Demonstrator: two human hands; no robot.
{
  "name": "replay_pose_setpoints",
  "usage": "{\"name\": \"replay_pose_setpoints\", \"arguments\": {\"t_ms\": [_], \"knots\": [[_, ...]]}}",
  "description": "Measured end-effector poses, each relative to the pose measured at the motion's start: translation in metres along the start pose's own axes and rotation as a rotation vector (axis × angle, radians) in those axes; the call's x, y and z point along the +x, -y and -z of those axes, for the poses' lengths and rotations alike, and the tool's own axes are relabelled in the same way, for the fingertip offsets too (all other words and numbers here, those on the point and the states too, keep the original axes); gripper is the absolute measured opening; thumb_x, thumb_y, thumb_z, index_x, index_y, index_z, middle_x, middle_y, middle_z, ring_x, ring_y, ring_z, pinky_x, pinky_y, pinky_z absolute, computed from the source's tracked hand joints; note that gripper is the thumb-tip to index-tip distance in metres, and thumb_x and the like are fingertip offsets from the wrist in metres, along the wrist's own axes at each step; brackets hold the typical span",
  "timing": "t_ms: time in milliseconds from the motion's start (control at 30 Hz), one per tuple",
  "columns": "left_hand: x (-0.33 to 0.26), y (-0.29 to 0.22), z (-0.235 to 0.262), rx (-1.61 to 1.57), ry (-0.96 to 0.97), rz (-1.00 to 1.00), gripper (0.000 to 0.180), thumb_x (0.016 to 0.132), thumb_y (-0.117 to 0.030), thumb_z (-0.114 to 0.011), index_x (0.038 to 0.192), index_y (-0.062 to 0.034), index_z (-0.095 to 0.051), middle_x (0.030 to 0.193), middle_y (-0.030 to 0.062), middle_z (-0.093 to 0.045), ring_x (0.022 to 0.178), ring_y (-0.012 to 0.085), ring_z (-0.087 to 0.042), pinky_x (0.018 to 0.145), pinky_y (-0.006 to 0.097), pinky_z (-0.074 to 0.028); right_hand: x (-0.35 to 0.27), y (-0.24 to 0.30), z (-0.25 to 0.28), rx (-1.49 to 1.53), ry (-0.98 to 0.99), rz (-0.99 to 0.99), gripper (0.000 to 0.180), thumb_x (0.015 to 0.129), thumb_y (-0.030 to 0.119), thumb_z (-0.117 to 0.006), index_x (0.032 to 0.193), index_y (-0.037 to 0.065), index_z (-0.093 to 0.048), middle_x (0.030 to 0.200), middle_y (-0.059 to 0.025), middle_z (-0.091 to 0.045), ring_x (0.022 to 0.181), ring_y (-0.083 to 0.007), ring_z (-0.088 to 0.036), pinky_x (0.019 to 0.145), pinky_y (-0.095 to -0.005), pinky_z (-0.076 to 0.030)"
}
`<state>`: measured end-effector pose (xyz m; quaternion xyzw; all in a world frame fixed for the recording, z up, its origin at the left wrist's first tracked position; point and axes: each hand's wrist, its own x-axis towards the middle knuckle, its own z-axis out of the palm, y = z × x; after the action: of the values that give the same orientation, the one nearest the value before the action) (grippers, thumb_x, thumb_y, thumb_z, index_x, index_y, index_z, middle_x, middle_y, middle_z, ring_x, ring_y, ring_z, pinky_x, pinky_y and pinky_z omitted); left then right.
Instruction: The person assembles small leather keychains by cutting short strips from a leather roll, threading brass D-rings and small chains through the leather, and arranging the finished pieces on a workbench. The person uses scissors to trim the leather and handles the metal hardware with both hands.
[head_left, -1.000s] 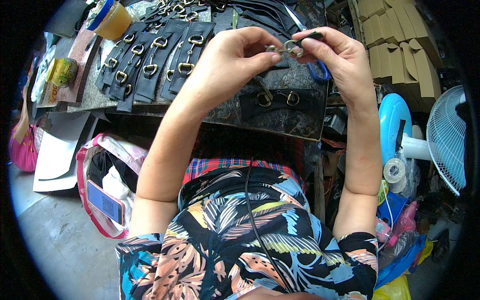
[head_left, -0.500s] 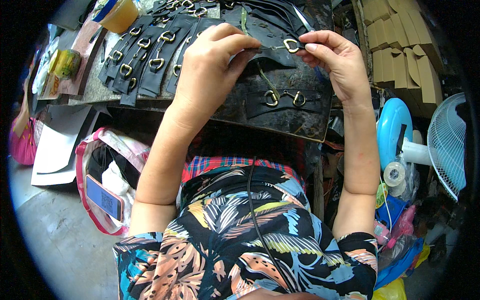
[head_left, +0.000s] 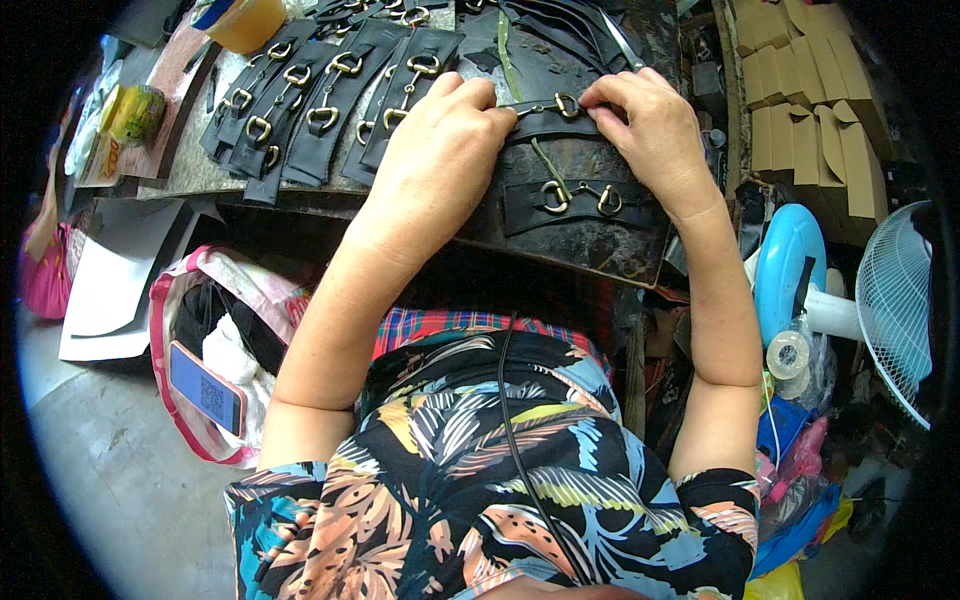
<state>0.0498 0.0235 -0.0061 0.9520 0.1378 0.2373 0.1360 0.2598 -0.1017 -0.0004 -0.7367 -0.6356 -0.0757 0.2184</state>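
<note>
Between my hands lies a black leather strap (head_left: 548, 125) with a metal horsebit buckle (head_left: 567, 106) across it. My left hand (head_left: 440, 165) is closed at the strap's left end; its fingertips are partly hidden behind the hand. At the other end my right hand (head_left: 645, 130) pinches the strap beside the buckle's right ring. Nearer to me, a second black strap (head_left: 530, 213) with the same kind of buckle rests flat on the dark board. A thin greenish strip (head_left: 548, 165) runs from under the held strap down to that second one.
Several finished-looking black straps with buckles (head_left: 330, 95) lie in overlapping rows on the left. Plain black strips (head_left: 565, 35) are stacked at the back, beside a pointed metal blade (head_left: 622, 42). A tub (head_left: 245, 22) stands back left; cardboard boxes (head_left: 810, 130) and a fan (head_left: 895, 310) are right.
Both hands have lowered the strap toward the board, so it now lies flatter with its buckle stretched along it. My right hand has turned, fingers pointing down at the strap's end.
</note>
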Motion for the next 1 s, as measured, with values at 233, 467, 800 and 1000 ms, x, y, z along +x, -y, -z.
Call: {"name": "replay_pose_setpoints", "arguments": {"t_ms": [233, 467, 800, 1000], "knots": [[0.002, 0.002, -0.003, -0.156, -0.115, 0.048, 0.027, 0.085, 0.004, -0.063, 0.111, -0.0022, -0.067, 0.1, 0.0161, -0.067, 0.101, 0.0361, -0.064, 0.089, 0.044, -0.053, 0.009, 0.011, 0.014, -0.006, -0.036, 0.033, 0.021, 0.087, 0.009, -0.073, 0.109, 0.011, -0.073, 0.101, -0.0052, -0.069, 0.101, -0.0248, -0.065, 0.088, -0.0372, -0.052], [0.003, -0.007, 0.0, -0.441, -0.291, 0.07, 0.031, 0.083, 0.009, -0.069, 0.11, -0.0027, -0.061, 0.098, 0.017, -0.068, 0.096, 0.0369, -0.068, 0.083, 0.043, -0.055, 0.031, 0.018, -0.009, 0.576, 0.254, 0.107, 0.027, 0.098, 0.018, -0.07, 0.121, 0.005, -0.073, 0.11, -0.0085, -0.072, 0.11, -0.0234, -0.064, 0.099, -0.0348, -0.05], [0.002, -0.008, 0.009, -0.332, -0.273, 0.117, 0.03, 0.082, 0.0, -0.075, 0.109, -0.0043, -0.063, 0.099, 0.0168, -0.066, 0.093, 0.0383, -0.068, 0.08, 0.044, -0.055, 0.028, 0.009, -0.003, 0.534, 0.19, 0.161, 0.017, 0.095, 0.015, -0.074, 0.107, 0.003, -0.073, 0.099, -0.006, -0.069, 0.097, -0.017, -0.064, 0.089, -0.0299, -0.051], [-0.012, -0.021, 0.022, 0.158, 0.007, 0.061, 0.022, 0.076, -0.02, -0.083, 0.083, -0.0014, -0.073, 0.099, 0.013, -0.063, 0.103, 0.0314, -0.06, 0.085, 0.039, -0.056, 0.025, -0.002, 0.015, 0.731, 0.239, 0.042, 0.017, 0.096, 0.016, -0.074, 0.107, 0.002, -0.074, 0.101, -0.0038, -0.068, 0.099, -0.0143, -0.063, 0.09, -0.0289, -0.05]]}}
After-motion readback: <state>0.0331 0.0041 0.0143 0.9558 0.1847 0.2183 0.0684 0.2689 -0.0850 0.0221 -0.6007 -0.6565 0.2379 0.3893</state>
